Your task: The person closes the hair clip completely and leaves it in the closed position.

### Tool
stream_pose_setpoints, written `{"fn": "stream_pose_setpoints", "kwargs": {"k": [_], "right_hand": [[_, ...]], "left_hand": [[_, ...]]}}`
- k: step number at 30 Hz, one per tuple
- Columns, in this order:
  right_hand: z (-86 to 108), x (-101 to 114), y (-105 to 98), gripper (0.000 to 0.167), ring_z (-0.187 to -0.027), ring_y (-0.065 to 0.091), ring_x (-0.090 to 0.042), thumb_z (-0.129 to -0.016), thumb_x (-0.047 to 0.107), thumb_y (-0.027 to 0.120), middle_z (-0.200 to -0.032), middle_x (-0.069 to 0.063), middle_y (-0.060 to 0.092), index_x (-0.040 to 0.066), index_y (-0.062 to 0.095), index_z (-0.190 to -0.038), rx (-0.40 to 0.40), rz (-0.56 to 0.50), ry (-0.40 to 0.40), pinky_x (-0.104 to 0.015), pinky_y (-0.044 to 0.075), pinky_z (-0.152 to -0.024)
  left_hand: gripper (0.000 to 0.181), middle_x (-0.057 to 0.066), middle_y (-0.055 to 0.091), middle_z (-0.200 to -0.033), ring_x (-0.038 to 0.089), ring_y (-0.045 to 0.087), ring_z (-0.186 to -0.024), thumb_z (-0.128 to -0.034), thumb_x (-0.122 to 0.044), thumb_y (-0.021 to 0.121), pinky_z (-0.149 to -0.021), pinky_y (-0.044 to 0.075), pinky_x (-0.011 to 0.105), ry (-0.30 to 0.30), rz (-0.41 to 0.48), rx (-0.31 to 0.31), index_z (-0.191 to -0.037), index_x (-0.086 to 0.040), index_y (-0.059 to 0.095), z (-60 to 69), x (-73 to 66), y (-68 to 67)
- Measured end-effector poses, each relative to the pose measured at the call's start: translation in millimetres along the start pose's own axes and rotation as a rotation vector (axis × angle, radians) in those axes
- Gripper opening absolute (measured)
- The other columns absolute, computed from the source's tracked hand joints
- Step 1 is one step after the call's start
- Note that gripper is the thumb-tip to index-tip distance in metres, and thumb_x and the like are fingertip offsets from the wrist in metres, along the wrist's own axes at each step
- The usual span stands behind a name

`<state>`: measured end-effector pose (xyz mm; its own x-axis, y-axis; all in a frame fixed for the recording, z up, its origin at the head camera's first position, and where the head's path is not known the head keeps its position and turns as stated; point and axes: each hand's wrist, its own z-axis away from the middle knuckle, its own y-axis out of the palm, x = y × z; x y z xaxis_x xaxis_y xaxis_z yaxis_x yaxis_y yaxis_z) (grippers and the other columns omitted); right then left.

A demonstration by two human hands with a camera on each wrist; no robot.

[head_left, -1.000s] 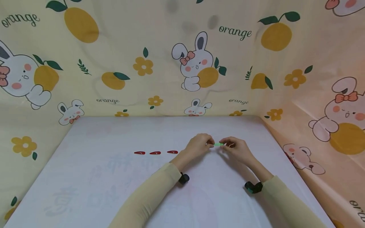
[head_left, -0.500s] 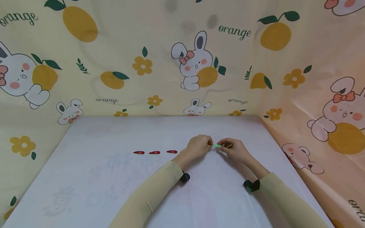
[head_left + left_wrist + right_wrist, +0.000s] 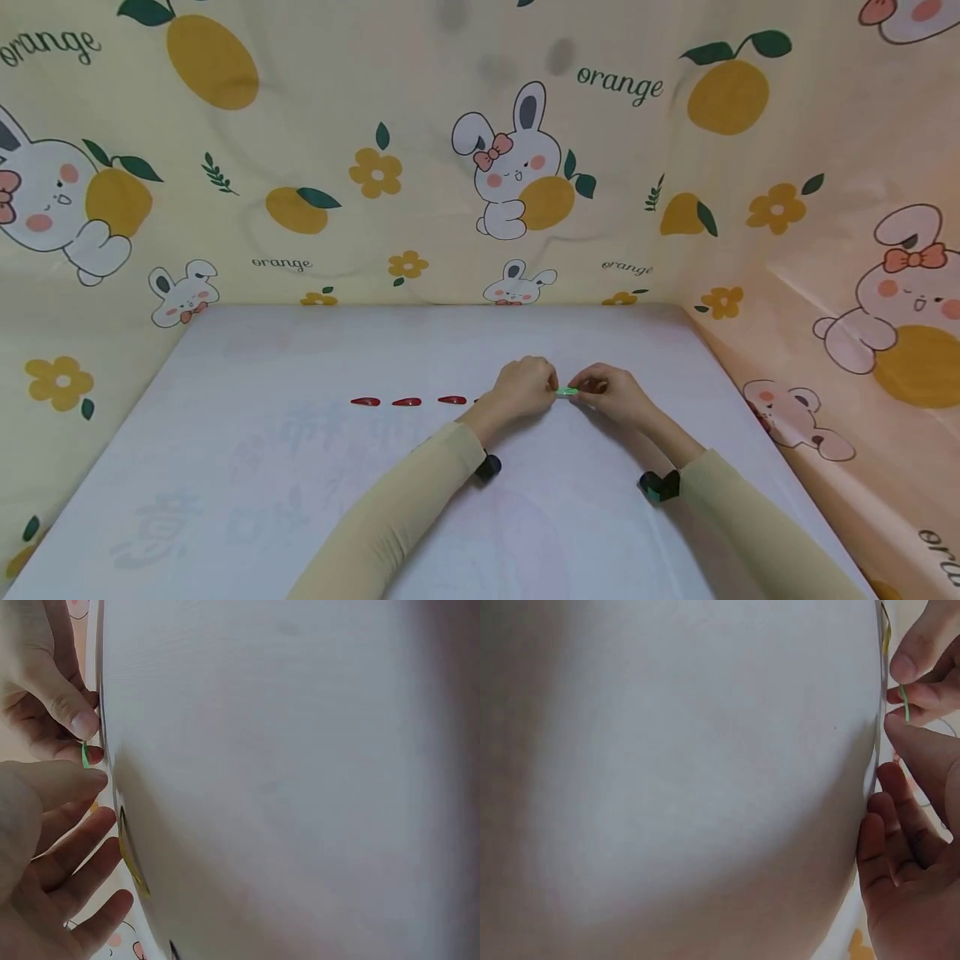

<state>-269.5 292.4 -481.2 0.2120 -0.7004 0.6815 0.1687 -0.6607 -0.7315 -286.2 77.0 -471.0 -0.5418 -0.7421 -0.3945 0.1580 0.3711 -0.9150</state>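
Observation:
Between my two hands is a small, slim green hair clip, just above or touching the white table. My left hand pinches its left end between thumb and finger. The right hand pinches the other end. In the left wrist view only a short stretch of the green hair clip shows between the fingertips. Below the left hand there, a yellow hair clip lies on the table; from the head it is hidden. Three red teardrop-shaped hair clips lie in a row left of my left forearm.
A white tabletop spreads around the hands. Behind and at the sides hangs a cloth printed with rabbits and oranges. Another dark-edged piece peeks in at the bottom of the left wrist view.
Both hands have shifted slightly left and toward me with the green hair clip, bringing it lower in the head view. The red hair clips lie where they were.

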Motion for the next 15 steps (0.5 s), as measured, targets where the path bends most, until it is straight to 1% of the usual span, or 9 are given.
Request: {"fn": "stream_pose_setpoints", "kwargs": {"k": [5, 11, 15], "right_hand": [[-1.1, 0.5, 0.1, 0.012, -0.088, 0.058, -0.021, -0.091, 0.011, 0.081, -0.107, -0.007, 0.067, 0.011, 0.079, -0.102, 0.014, 0.031, -0.019, -0.034, 0.049, -0.076], [-3.2, -1.4, 0.0, 0.012, -0.088, 0.056, -0.02, -0.091, 0.011, 0.081, -0.106, -0.006, 0.066, 0.012, 0.079, -0.102, 0.027, 0.05, -0.027, -0.033, 0.048, -0.076], [-4.7, -3.6, -0.4, 0.013, -0.086, 0.054, -0.019, -0.09, 0.01, 0.081, -0.106, -0.008, 0.066, 0.011, 0.079, -0.103, 0.04, 0.058, -0.051, -0.031, 0.046, -0.074]], "left_hand": [[0.006, -0.002, 0.068, -0.104, 0.013, 0.062, -0.091, -0.0921, -0.014, 0.074, -0.069, 0.051, 0.027, 0.014, -0.041, 0.011, -0.094, -0.015, 0.079, -0.4, 0.0, 0.1], [0.005, 0.0, 0.068, -0.113, 0.016, 0.062, -0.1, -0.0933, -0.017, 0.074, -0.074, 0.051, 0.028, 0.006, -0.05, 0.02, -0.093, -0.016, 0.079, -1.7, 0.6, 2.9], [0.005, 0.0, 0.067, -0.115, 0.017, 0.061, -0.103, -0.0937, -0.017, 0.074, -0.076, 0.052, 0.029, 0.002, -0.054, 0.025, -0.093, -0.016, 0.079, -1.3, -0.6, 2.4]]}}
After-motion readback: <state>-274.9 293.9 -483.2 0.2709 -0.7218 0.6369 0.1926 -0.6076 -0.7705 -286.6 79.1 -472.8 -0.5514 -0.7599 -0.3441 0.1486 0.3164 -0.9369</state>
